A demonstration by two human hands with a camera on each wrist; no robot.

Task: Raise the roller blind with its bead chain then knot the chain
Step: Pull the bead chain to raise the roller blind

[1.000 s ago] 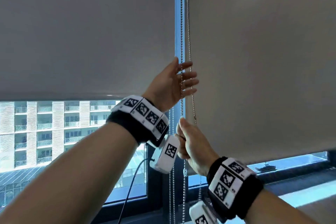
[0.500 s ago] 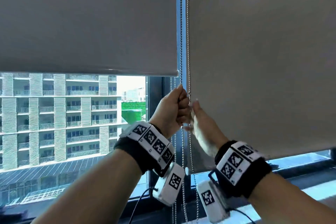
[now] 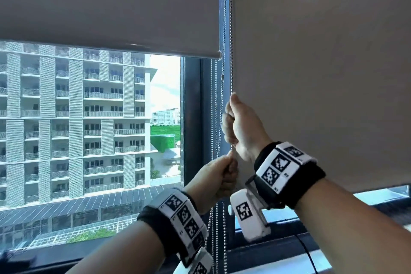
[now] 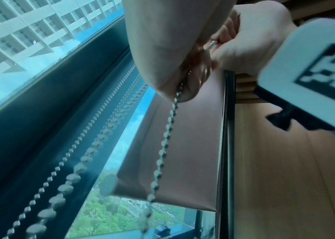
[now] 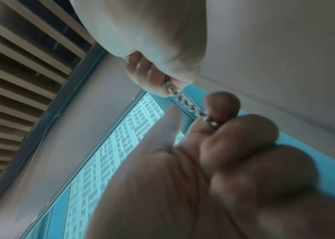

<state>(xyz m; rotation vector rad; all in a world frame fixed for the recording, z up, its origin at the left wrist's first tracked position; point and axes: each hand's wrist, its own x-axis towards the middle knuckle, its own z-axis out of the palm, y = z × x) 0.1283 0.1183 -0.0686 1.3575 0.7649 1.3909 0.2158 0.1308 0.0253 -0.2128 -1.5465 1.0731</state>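
Observation:
The grey roller blind point(image 3: 111, 6) on the left hangs with its bottom rail point(image 3: 133, 48) well up the window. Its bead chain point(image 3: 230, 29) runs down the gap between the two blinds. My right hand point(image 3: 231, 122) grips the chain in a fist, thumb up. Just below it, my left hand point(image 3: 224, 169) pinches the same strand. In the left wrist view the chain point(image 4: 166, 129) drops taut out of my left hand point(image 4: 193, 76). The right wrist view shows the chain point(image 5: 185, 103) stretched between my curled right hand point(image 5: 213, 126) and the left one.
A second grey blind point(image 3: 311, 51) on the right hangs lower, close behind my hands. More chain strands point(image 3: 213, 107) hang beside the dark window post point(image 3: 193, 118). The sill point(image 3: 289, 253) lies below, with a black cable on it. A tall building shows outside.
My left hand closed on the chain and came down below the right, which moved up and took a new grip. The left blind's bottom rail has risen, showing more window.

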